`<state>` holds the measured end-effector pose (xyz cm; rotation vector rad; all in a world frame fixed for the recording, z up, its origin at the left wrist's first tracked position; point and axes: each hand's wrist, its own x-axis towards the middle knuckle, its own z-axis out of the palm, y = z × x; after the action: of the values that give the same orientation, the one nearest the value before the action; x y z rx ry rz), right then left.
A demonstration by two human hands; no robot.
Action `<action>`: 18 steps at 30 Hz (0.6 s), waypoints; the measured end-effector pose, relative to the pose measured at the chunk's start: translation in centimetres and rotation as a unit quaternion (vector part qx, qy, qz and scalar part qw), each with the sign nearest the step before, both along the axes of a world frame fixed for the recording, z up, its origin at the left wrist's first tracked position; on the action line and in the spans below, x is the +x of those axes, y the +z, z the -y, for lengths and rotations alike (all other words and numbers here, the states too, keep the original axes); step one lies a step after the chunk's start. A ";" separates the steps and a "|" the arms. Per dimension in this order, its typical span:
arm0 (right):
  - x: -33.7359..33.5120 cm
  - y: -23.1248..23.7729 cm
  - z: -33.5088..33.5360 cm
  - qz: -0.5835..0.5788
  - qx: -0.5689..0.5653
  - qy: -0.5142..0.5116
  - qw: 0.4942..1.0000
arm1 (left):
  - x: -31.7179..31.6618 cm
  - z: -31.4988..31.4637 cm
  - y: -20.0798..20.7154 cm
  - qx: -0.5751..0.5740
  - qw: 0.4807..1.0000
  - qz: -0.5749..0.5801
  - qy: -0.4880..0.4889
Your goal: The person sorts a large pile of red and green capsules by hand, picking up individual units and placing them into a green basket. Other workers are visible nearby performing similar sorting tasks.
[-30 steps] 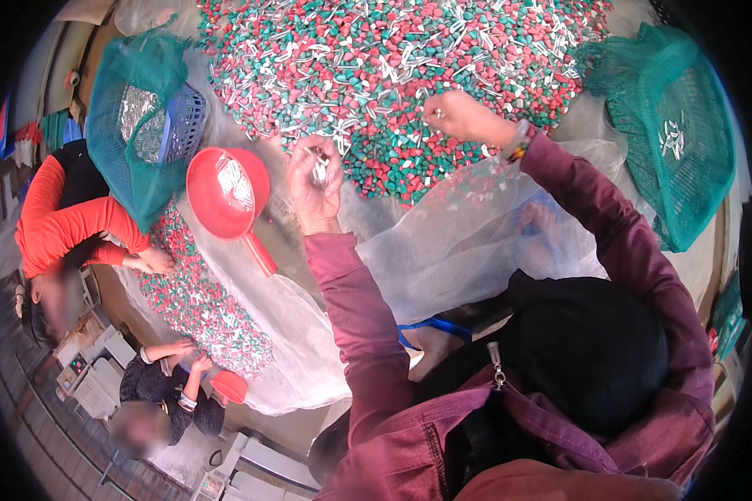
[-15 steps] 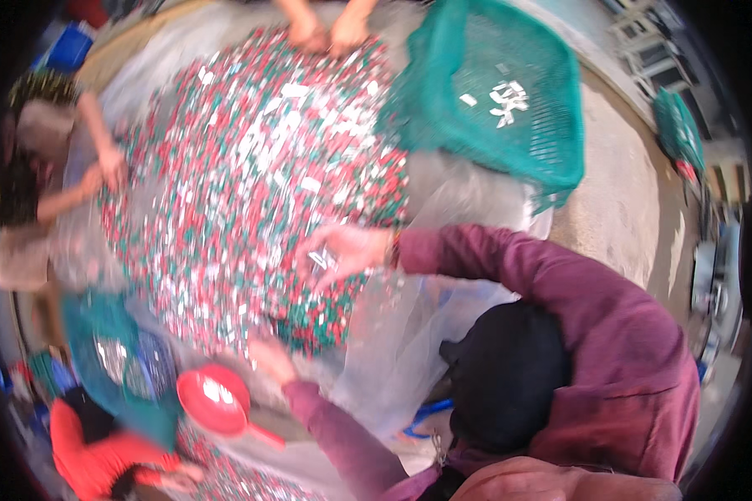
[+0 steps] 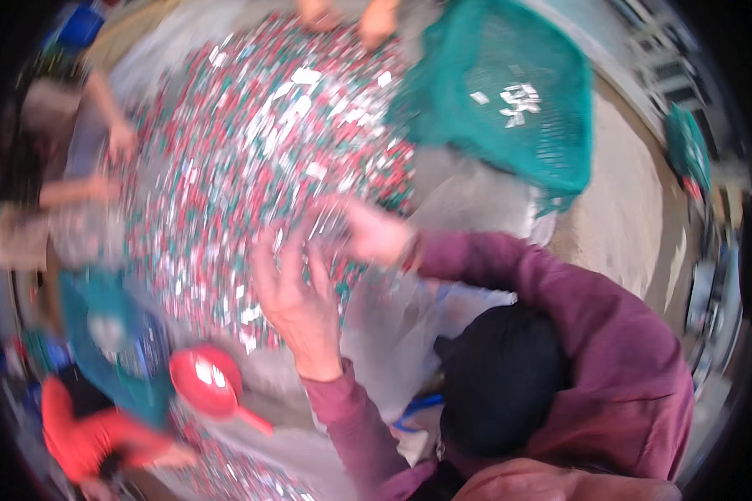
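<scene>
A wide pile of small, shiny red, green and silvery-white pieces (image 3: 217, 167) lies before me; their exact kind is blurred. Over its near right part, my right hand (image 3: 372, 234) is cupped around some small silvery pieces (image 3: 330, 227), smeared by motion. Just to the left, my left hand (image 3: 299, 305) is raised with its fingers spread, holding nothing that I can see. Its fingertips are close to the right hand's fingers; whether they touch cannot be made out.
A green mesh basket (image 3: 583, 125) at the far right holds several white pieces. A red, long-handled scoop (image 3: 205, 380) and a teal basket (image 3: 79, 309) are at the lower left. Co-workers' hands (image 3: 124, 140) reach the pile from the left and far side; a red-sleeved person (image 3: 117, 434) works lower left.
My left hand has risen from the near edge of the pile toward my right hand, its fingers spreading. My right hand has turned and curled around its silvery pieces. The far co-worker's hands have moved apart.
</scene>
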<state>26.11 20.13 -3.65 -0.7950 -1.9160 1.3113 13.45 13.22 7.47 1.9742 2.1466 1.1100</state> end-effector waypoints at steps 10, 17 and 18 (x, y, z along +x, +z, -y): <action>25.9 5.8 -15.3 0.269 0.135 -0.265 0.916 | -15.6 13.4 -12.3 -0.265 0.795 0.384 0.387; 36.4 5.5 -19.9 0.459 0.199 -0.285 0.818 | -15.5 14.8 -19.6 -0.259 0.834 0.220 0.434; 36.2 5.7 -20.6 0.444 0.187 -0.311 0.820 | -15.6 14.2 -20.6 -0.241 0.843 0.159 0.453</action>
<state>62.31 40.72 2.03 -1.8218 -2.1425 0.1001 -2.10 -0.94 -13.16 0.4773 2.7950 0.7032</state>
